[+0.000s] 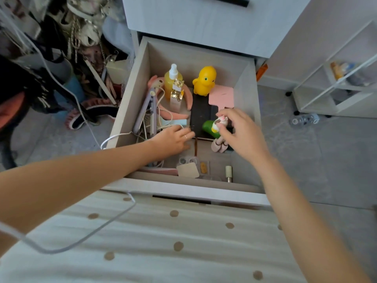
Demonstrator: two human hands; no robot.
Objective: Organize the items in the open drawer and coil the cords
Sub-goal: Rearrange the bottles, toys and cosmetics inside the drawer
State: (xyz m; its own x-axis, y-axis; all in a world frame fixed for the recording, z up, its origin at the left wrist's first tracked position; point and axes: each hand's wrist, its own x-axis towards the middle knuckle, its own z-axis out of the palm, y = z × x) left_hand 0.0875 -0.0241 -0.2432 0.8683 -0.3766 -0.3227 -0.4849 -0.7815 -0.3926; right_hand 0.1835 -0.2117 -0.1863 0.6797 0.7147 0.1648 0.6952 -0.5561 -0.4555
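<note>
Grey floor (306,150) flanks drawer (130,94); right hand (242,133) fingers pinch figurine (219,121), left hand (171,140) fingers lie straight.

A single wide-angle camera sits on the person's head, facing forward and steeply down into the open pale wood-grain drawer (133,94), which fills the middle of the frame within arm's reach. Both bare forearms enter from the bottom edge, and the left hand (173,139) and right hand (242,135) meet over the drawer. The cream dotted fabric (163,242) lies nearest the lens, the grey floor (295,150) to the right, and straight edges bow outward near the borders.
</note>
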